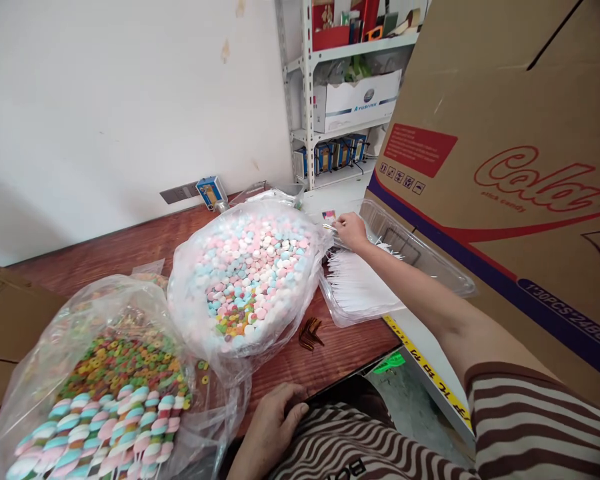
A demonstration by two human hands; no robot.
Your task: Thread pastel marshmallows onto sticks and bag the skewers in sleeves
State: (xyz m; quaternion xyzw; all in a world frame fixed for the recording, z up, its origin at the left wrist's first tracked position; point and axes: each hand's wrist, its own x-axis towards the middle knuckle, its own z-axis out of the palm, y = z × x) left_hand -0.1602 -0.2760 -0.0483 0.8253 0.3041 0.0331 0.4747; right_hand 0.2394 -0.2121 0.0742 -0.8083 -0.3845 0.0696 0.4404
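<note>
My right hand reaches past the white sticks, its fingers pinched at a small shiny piece too small to make out. Below it, a clear plastic tray holds many thin white sticks. My left hand rests at the table's front edge by my lap, loosely curled with the thumb apart and nothing visible in it. A clear bag of pastel marshmallows lies open in the middle. To its left, another clear bag holds colourful ring candies and marshmallow skewers.
Several brown-gold strips lie on the wooden table. A large cardboard box stands at the right, beside an empty clear plastic tray. A small blue box sits by the wall, and a metal shelf stands behind.
</note>
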